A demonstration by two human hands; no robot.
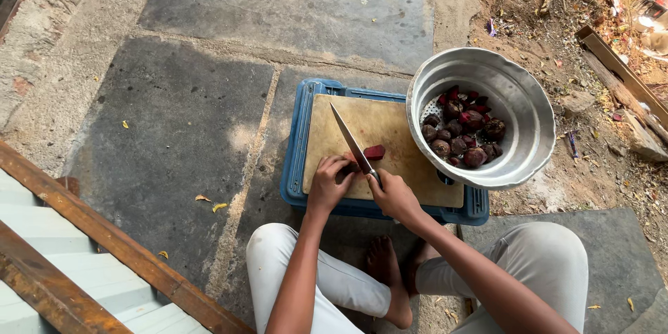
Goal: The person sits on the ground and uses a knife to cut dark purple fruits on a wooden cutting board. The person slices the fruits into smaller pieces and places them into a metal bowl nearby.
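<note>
Your right hand (394, 195) is closed around the handle of a kitchen knife (353, 145), so the handle itself is hidden inside your fist and only the long blade shows, angled up and to the left across the wooden cutting board (390, 125). Your left hand (328, 182) is curled with its fingertips pressed down on a beetroot piece, most of which your fingers cover, so its shape is hard to make out. Just beside the blade lies 1 cut piece of beetroot (374, 152), its dark red face up. The board sits on a blue plastic crate (296, 160), of which you see only the rim. At the right, a metal bowl (522, 97) overlaps the crate's corner and holds a heap of whole and cut beetroots (463, 132); how many cannot be counted. Your knees and bare feet are partly cut off at the bottom edge.
</note>
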